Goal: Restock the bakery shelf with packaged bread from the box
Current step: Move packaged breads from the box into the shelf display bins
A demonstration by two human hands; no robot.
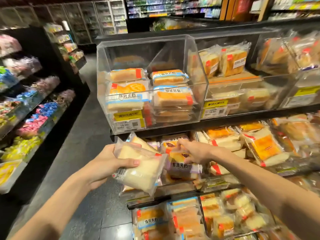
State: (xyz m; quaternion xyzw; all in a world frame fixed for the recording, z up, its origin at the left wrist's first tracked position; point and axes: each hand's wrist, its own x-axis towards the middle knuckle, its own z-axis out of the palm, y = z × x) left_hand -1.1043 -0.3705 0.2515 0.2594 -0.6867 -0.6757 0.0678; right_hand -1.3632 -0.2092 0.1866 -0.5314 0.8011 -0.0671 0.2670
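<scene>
1. A black shelf (242,121) is seen at right, with three tiers in view, each loaded with wrapped bread.
2. A rack (72,108) is set across the aisle at left and stocked with bagged goods in pink, blue and yellow.
3. A clear bin (138,40) is placed on the top tier at its left end. Two stacks of sandwich bread are kept inside it, side by side.
4. A white pack (142,170) of pale sliced bread in clear wrap is held in the air just before the middle tier's left end, below the bin.
5. A purple pack (181,168) is laid on the middle tier, just right of the white pack and partly covered by it.
6. The left hand (107,163) is wrapped round the white pack's left edge, with the thumb laid across its front and the fingers behind.
7. The right hand (195,151) is stretched to the middle tier. The purple pack's top is pinched between its thumb and curled fingers.
8. A yellow and white tag (129,121), marked 19.90, is fixed to the bin's front at lower left.
</scene>
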